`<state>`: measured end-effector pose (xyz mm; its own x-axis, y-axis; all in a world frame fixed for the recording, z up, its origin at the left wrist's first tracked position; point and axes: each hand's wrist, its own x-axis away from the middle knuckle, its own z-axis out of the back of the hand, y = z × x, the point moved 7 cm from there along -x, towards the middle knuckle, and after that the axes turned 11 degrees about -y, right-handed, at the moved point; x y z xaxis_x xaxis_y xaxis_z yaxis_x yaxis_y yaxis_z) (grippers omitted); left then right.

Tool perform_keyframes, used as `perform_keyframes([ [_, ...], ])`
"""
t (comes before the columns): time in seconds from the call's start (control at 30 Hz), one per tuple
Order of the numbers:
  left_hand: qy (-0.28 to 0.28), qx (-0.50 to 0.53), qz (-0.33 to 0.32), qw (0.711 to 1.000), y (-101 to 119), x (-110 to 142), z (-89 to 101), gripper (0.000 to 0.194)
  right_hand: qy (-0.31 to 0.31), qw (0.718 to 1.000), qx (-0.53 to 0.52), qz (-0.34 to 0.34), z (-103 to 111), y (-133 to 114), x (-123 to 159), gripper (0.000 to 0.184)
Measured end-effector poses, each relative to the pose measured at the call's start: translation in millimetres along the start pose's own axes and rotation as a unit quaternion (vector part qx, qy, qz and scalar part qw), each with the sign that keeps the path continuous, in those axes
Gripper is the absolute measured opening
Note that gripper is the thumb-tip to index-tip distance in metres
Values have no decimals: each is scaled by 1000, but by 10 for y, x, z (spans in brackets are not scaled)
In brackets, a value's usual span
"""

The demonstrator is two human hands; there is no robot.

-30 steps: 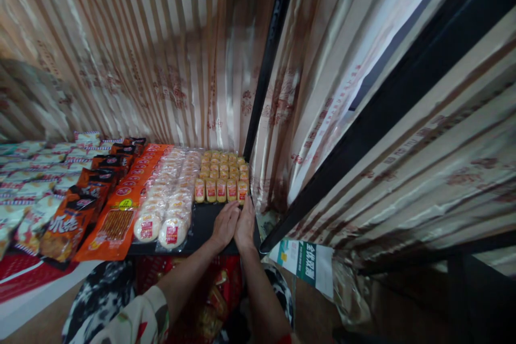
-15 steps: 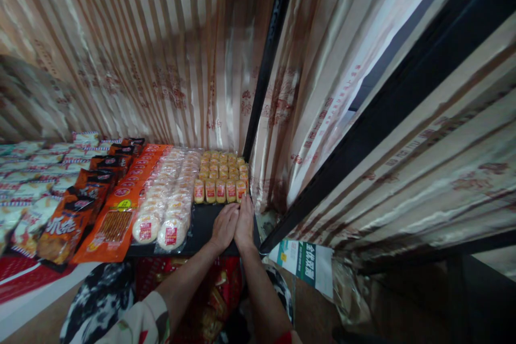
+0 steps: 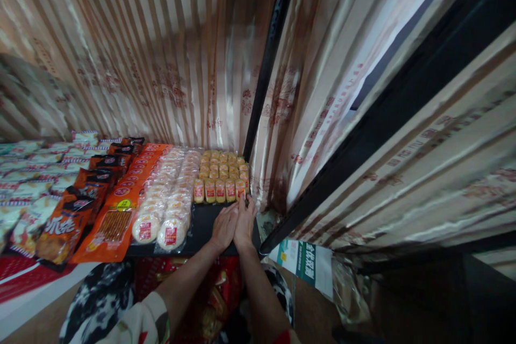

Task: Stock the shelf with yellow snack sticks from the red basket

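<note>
Side by side at the right front of the black shelf (image 3: 200, 230) are my two hands. My left hand (image 3: 224, 227) lies with fingers stretched forward, below the front row of small yellow wrapped cakes (image 3: 220, 191) with red labels. Its inner edge touches or nearly touches my right hand (image 3: 244, 223). The fingers of my right hand reach forward, a little apart, and their tips are at the front right cake (image 3: 241, 187). Whether they press on it I cannot tell. Several rows of these cakes stand packed at the shelf's right back corner.
Left of the cakes run rows of round white wrapped crackers (image 3: 172, 232), orange stick-snack bags (image 3: 116, 223), orange-black bags (image 3: 64, 226) and white bags (image 3: 30, 220). A black post (image 3: 268, 59) and beige plastic sheeting (image 3: 181, 64) border the shelf. Below sits a red basket (image 3: 147, 274) with gold packets.
The fingers of my right hand have bent and spread slightly at the front right cake. My left hand has stayed in nearly the same place.
</note>
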<state>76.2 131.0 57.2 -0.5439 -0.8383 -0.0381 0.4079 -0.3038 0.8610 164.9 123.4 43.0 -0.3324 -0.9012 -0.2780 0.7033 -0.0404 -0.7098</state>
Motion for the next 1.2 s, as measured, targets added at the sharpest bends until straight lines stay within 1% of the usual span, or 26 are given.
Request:
perform_keyframes([
  [0.1,0,3,-5,1000,9,3,3,49,-1,1000,18,-10,34,-42,7,44],
  [0.2,-3,5,-8,1000,11,-2,5,48,-6,999,49,2,24,-64,3,46],
  [0.4,-19,-23,14,999,-21,-28,-22,50,-6,995,97,16,-14,-50,6,48],
  [0.53,-21,-28,13,999,-40,-38,-35,49,5,996,87,17,-4,-41,13,48],
  [0.77,-16,-24,8,1000,-41,-51,-30,50,-23,996,81,23,-51,-21,-11,51],
  [0.93,-20,-16,8,1000,-18,-49,-33,48,-19,998,59,26,-41,-15,-2,51],
  [1.03,-3,-11,6,1000,-9,-14,-10,49,-11,999,44,26,-29,-10,8,49],
  [1.2,46,15,-17,999,29,50,37,48,6,1000,16,19,-24,25,17,46],
])
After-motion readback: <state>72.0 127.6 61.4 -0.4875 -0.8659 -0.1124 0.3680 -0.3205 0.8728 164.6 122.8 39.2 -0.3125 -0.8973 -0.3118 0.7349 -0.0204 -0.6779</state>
